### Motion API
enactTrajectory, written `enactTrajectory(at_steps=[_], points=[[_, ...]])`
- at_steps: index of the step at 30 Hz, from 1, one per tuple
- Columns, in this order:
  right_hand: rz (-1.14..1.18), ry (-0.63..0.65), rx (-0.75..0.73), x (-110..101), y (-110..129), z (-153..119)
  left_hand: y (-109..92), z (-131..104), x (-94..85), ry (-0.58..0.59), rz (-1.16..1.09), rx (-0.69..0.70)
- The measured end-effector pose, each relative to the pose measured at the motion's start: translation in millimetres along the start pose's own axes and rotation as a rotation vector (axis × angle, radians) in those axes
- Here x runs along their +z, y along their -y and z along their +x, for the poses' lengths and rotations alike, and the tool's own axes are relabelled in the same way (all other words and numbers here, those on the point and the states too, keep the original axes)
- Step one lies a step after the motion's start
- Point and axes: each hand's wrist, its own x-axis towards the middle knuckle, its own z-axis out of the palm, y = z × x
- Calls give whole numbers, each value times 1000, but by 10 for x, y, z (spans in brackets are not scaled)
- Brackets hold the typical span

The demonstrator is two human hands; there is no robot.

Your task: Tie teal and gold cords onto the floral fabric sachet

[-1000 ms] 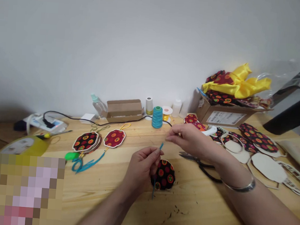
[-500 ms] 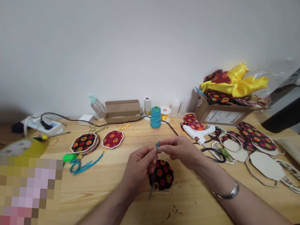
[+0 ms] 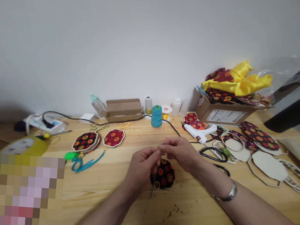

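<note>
My left hand (image 3: 146,162) is closed in a pinch on a thin teal cord (image 3: 152,190), whose loose end hangs below the fingers. Against its fingertips, my right hand (image 3: 178,152) pinches at the same spot, where the upper part of the cord is mostly hidden. Just below both hands, a round pad of dark flowered fabric (image 3: 164,176) lies on the table, partly covered by my left hand. A silver bracelet (image 3: 230,191) circles my right wrist. Behind the hands stands a cone of teal thread (image 3: 156,116).
Left lie a stack of flowered pads (image 3: 85,141) and a red pad (image 3: 114,137) with teal cord. A white glue gun (image 3: 199,132), black-handled scissors (image 3: 214,154) and pale cut-out shapes (image 3: 269,166) are at right. A cardboard box (image 3: 225,113) of fabric stands behind them.
The teal tip that stuck up between my fingertips is now mostly covered by my right fingers. Both hands stay together, and the view has shifted slightly.
</note>
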Motion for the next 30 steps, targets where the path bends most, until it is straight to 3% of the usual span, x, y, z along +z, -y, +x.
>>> enactTrajectory(at_steps=[4, 9, 17, 23, 30], points=[[-59, -4, -48, -1, 48, -16, -24, -5, 15, 24, -35, -24], [31, -47, -75, -79, 84, -4, -26, 4, 17, 26, -37, -28], [190, 100, -130, -155, 227, -25, -35, 15, -3, -51, 215, 56], [347, 0, -280, -209, 353, -54, -46, 60, -27, -159, 379, 186], [236, -137, -421, -334, 501, -111, -18, 128, -84, -313, 424, 236]])
